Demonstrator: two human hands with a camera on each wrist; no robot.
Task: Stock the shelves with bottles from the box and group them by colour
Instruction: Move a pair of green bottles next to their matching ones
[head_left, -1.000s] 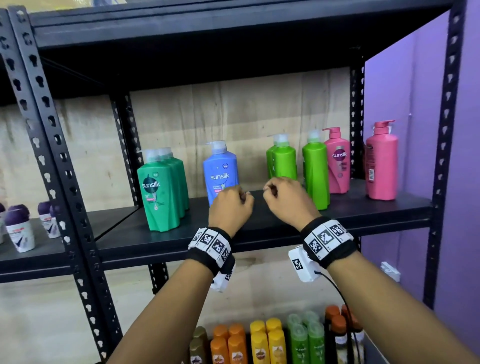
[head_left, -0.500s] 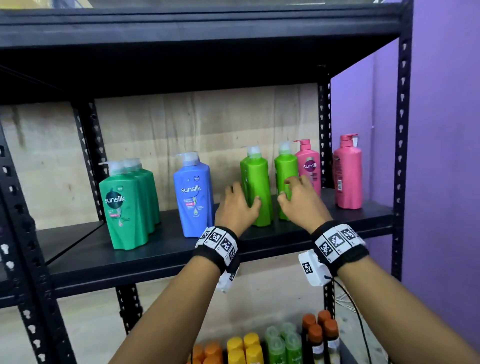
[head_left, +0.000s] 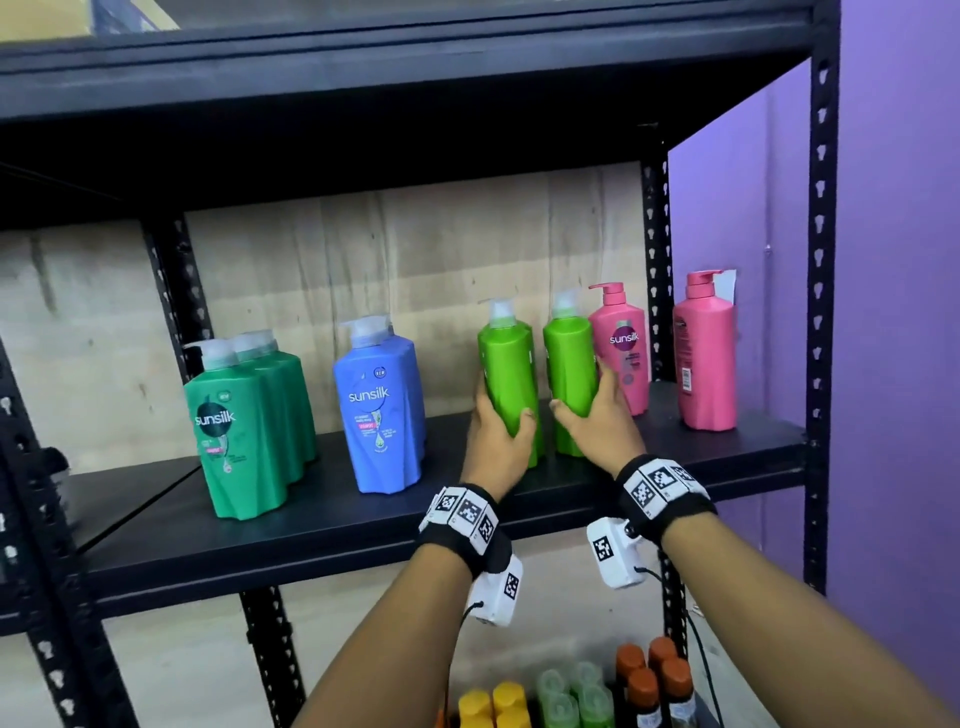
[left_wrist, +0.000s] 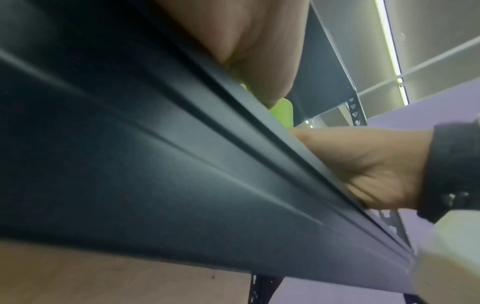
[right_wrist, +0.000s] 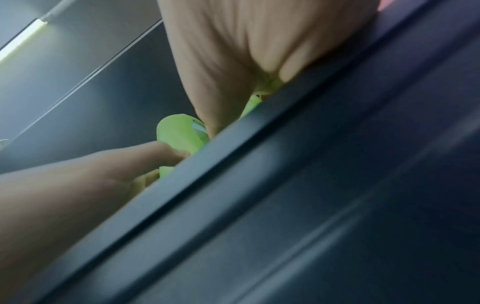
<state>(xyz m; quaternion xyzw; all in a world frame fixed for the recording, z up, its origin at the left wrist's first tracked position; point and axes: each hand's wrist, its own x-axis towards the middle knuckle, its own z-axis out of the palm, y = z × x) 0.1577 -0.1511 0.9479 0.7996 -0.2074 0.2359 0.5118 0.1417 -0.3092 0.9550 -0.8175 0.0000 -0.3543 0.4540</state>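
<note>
While each hand wraps round one, two lime-green bottles stand straight up on the black shelf (head_left: 332, 519), clear caps on top. The left hand (head_left: 496, 434) grips the left lime-green bottle (head_left: 508, 374); the right hand (head_left: 597, 421) grips the right lime-green bottle (head_left: 570, 364) (they stand just beside each other). Pink Sunsilk bottles (head_left: 623, 348) are to the right, a blue Sunsilk bottle (head_left: 379, 410) and dark green Sunsilk bottles (head_left: 244, 431) to the left.
</note>
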